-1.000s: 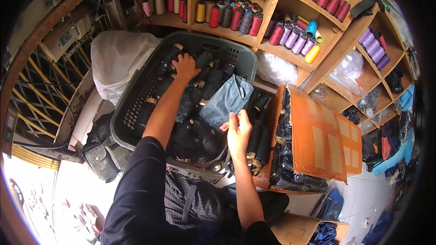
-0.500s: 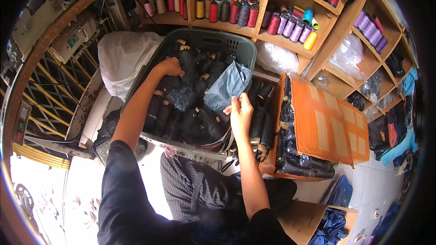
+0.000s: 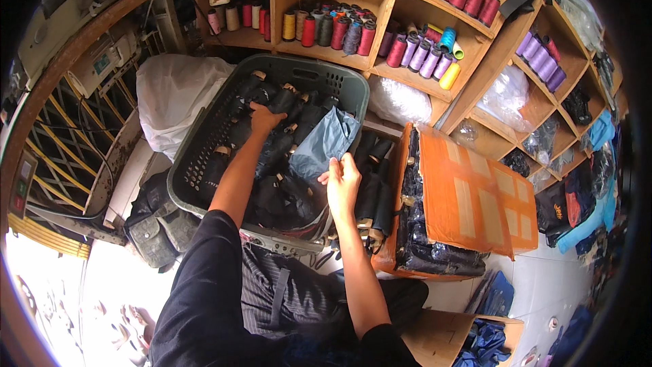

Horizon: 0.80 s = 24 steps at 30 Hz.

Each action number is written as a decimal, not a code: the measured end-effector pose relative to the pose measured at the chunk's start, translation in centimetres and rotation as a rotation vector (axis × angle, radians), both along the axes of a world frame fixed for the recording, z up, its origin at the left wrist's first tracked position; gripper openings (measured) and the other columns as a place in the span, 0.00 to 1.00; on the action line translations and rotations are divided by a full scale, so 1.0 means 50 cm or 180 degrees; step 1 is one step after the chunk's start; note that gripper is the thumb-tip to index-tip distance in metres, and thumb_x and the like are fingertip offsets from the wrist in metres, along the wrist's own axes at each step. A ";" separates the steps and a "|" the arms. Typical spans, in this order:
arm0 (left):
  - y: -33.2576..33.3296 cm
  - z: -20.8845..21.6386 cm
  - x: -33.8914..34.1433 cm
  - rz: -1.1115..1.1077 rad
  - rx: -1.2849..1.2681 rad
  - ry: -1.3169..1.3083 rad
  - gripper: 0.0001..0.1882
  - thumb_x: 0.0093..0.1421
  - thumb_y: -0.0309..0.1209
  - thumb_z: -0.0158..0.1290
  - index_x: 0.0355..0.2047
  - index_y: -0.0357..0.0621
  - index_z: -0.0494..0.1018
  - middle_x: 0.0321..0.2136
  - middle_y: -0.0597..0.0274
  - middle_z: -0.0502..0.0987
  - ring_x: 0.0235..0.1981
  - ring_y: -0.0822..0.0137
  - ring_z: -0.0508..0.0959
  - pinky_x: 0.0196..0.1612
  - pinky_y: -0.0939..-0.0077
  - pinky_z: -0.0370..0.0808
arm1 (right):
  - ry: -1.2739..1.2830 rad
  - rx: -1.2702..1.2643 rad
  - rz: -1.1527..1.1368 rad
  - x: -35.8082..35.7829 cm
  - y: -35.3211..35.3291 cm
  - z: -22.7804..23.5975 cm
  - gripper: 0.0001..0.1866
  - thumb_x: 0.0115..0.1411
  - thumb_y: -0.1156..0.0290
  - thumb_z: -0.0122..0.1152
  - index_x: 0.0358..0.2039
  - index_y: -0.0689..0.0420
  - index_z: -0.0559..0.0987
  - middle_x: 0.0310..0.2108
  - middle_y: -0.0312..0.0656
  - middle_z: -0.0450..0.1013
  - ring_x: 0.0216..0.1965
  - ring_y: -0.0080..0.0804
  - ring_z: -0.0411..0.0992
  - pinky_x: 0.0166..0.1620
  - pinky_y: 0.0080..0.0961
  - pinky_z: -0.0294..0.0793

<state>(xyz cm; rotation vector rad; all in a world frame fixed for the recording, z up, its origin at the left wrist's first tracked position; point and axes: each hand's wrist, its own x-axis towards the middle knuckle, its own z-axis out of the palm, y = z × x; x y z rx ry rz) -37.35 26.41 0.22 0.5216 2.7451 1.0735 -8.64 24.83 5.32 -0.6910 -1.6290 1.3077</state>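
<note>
Inside the basket (image 3: 354, 92), the left hand (image 3: 267, 119) reached among bundles (image 3: 277, 197), finger grip indeterminable; the right hand (image 3: 343, 180) pinched a pouch (image 3: 324, 146). Selection appeared in hand, apparently calling for a firm grasp.

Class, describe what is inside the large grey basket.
Black bundles, some with tan ends; the left hand is among them. A blue-grey bag, the right hand at its edge, covers some. Whatever lies beneath the top layer is hidden.

grey basket (image 3: 278, 65): loads of black bundles (image 3: 268, 200) | floor (image 3: 543, 275): orange box (image 3: 468, 190), grey bag (image 3: 163, 231) | shelf (image 3: 319, 54): tons of spools (image 3: 343, 32)
</note>
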 end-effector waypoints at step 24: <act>-0.400 0.358 0.570 -0.5771 0.0795 0.0199 0.32 0.33 0.24 0.66 0.45 0.46 0.73 0.40 0.64 0.71 0.43 0.60 0.67 0.46 0.66 0.66 | 0.1058 -0.3372 0.3115 0.449 -0.168 0.035 0.32 0.62 0.45 0.47 0.49 0.64 0.67 0.52 0.58 0.65 0.43 0.43 0.74 0.42 0.32 0.77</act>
